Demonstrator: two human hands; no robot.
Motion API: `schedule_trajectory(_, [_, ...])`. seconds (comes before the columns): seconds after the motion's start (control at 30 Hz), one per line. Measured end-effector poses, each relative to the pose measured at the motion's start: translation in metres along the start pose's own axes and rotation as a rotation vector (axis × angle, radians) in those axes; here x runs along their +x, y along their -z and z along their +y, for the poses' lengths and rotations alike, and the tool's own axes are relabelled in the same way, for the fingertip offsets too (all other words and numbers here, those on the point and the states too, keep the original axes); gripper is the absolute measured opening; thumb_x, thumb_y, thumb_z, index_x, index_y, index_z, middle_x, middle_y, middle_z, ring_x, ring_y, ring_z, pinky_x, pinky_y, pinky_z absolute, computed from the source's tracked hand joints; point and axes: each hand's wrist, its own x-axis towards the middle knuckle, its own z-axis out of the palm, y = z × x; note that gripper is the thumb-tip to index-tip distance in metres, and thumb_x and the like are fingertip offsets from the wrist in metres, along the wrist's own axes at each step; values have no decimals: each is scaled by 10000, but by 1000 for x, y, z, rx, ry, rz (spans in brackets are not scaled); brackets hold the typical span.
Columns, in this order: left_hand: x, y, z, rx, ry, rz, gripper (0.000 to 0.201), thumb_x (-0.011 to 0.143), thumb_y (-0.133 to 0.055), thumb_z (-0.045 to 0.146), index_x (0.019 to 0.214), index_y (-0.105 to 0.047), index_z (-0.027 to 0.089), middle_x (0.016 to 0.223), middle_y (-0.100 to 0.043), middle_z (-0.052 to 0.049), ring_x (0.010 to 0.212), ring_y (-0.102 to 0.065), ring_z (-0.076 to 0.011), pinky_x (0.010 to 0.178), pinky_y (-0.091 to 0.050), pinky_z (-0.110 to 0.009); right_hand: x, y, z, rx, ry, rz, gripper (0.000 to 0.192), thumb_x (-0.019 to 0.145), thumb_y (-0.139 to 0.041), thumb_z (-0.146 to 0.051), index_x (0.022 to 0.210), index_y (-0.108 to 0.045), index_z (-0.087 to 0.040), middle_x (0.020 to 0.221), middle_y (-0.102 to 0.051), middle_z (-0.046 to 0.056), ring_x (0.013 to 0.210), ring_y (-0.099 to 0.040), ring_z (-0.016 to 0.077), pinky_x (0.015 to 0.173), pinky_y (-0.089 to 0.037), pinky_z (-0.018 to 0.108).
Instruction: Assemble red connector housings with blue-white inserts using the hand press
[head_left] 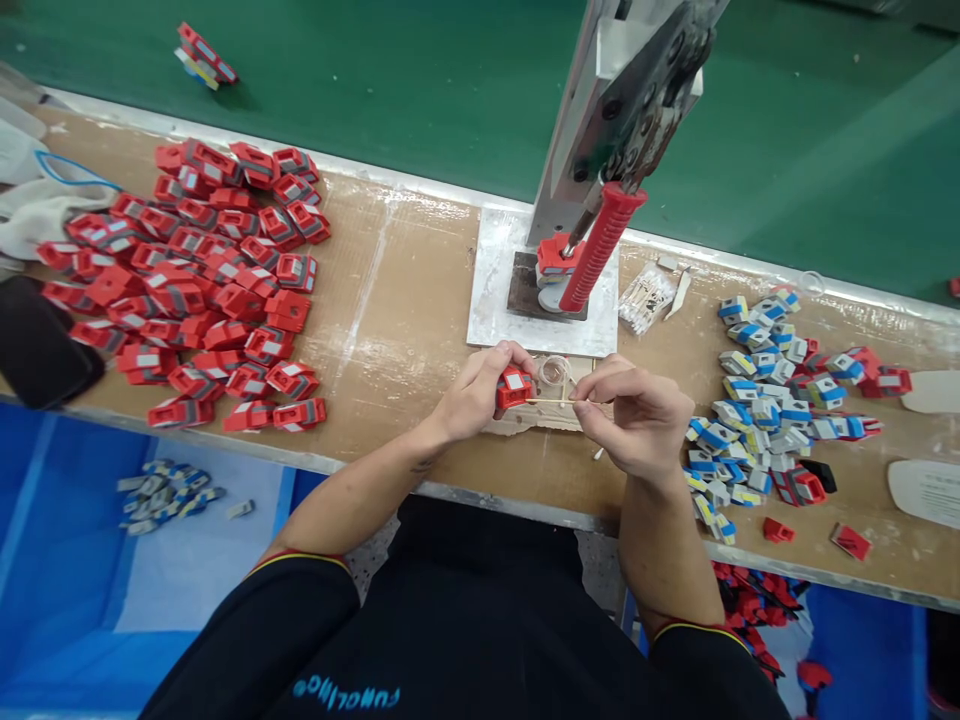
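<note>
Here the left hand (476, 395) pinches a red part (514, 387) at six o'clock from the press (600, 240); the right hand (637, 415) grips a thin stick (551, 401) (tip touching it). Keeping the part steady seems wise.

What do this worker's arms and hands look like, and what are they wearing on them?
Both the left hand and the right hand are bare: no gloves, rings or watch show. The forearms are uncovered too. The person wears a black short-sleeved shirt whose sleeve cuffs carry a thin red and yellow trim. Light blue lettering runs across the shirt front, seen upside down from this camera.
</note>
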Motion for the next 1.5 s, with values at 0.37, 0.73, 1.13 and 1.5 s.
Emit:
schedule_trajectory(0.37, [2, 6, -6, -128, -69, 41, 425, 894, -648, 605, 867, -616, 182, 759, -740, -49, 462, -457, -85, 361, -325, -193, 2, 17, 14, -396, -52, -99, 128, 903, -690, -159, 813, -664, -247, 754, -721, 0, 678, -637, 161, 605, -467, 292])
schedule_trajectory(0.73, [12, 23, -7, -520, -104, 117, 385, 775, -926, 451, 973, -664, 252, 1079, -805, -31, 722, -722, -140, 634, -576, -244, -4, 125, 11, -822, -225, 553, 213, 983, -598, -413, 871, -638, -236, 804, -655, 9, 719, -589, 170, 709, -488, 336])
schedule_trajectory(1.13, [14, 24, -12, -458, -316, 129, 518, 673, -1008, 308, 1120, -758, 230, 990, -796, -11, 905, -786, -135, 885, -646, -230, 3, 175, 39, -1353, -786, -370, 232, 885, -638, -207, 1072, -759, -140, 1162, -732, 209, 1147, -660, 375, 985, -524, 501])
schedule_trajectory(1.5, [9, 19, -21, -272, -413, -29, 504, 735, -968, 285, 1116, -641, 238, 1197, -754, -70, 1102, -773, -231, 931, -670, -341, 8, 45, -7, 1, -211, 109, 413, 814, -889, -506, 1083, -650, -304, 986, -712, 1, 887, -688, 172, 759, -590, 320])
